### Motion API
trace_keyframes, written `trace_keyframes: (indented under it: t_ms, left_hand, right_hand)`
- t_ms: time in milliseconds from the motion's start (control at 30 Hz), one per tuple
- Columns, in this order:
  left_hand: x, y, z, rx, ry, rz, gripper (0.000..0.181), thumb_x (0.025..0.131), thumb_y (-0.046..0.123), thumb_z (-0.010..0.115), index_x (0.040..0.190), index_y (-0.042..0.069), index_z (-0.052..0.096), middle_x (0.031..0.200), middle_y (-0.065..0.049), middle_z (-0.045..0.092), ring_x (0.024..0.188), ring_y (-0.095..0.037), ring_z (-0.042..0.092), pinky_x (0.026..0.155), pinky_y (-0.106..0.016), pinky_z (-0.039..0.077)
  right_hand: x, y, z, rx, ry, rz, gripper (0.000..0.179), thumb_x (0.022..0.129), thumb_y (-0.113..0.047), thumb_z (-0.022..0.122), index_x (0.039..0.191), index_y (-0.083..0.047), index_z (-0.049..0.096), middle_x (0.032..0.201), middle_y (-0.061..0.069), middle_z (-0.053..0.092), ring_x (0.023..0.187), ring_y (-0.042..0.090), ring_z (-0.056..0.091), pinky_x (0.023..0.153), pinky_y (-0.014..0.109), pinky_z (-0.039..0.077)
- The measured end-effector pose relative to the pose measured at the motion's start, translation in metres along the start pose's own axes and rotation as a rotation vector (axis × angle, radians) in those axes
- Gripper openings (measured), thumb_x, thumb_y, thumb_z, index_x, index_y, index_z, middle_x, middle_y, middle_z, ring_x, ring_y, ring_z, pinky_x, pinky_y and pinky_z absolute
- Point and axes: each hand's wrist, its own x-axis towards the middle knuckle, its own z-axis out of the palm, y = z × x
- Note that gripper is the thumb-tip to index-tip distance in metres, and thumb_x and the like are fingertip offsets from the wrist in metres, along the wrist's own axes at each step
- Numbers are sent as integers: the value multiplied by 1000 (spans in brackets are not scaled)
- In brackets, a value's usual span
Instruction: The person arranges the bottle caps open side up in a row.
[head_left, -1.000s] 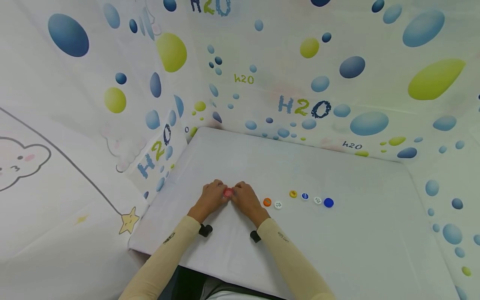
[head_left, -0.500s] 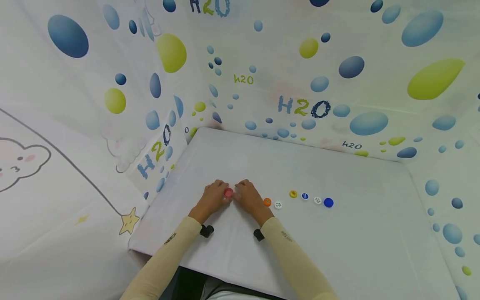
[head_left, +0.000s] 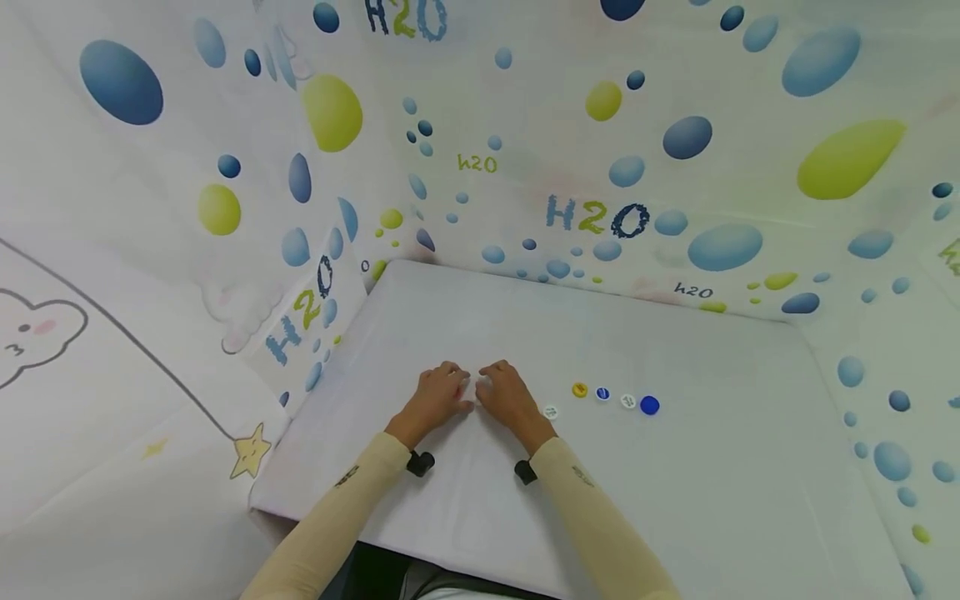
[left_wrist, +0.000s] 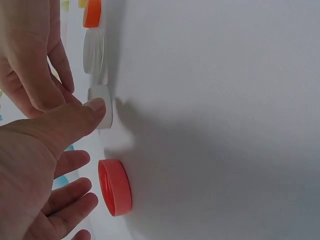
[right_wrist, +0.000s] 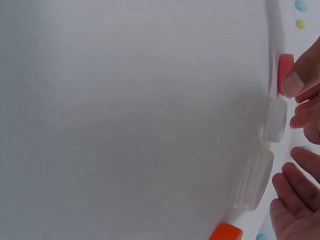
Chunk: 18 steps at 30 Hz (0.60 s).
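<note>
Fingers look loosely apart on left hand [head_left: 437,395] and right hand [head_left: 508,397], contact with white cap [right_wrist: 275,121] unclear. Nudge it lightly.

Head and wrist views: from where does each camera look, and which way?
Head: on the head, facing forward and down at table and wall; left hand, right hand, sleeves show.
Left wrist: on that wrist, facing the red cap; both hands show partly.
Right wrist: on that wrist, facing the white cap; both hands show partly.
Both wrist views share these two caps and a clear cap.
</note>
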Motion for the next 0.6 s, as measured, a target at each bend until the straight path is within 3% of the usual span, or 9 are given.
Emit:
trace_keyframes:
  t_ms: [333,600]
  left_hand:
    - [3,15,-1,48,20,65,48,94,29,81,134,6,68,137,-17,62,131,-34,58,111,-62,42]
    - [5,19,0,52,22,72,41,93,26,83,127,9,72,135,-17,62,129,-36,59,111,-62,41]
  right_hand:
    - [-9,6,-7,-74,-67,-24,39,102,-26,68,132,-3,68,134,14,62,126,30,60,110,42,50]
    - [-14,10,-9,-104,-94,-29,43,100,-28,71,135,-3,67,134,14,61,126,29,60,110,41,50]
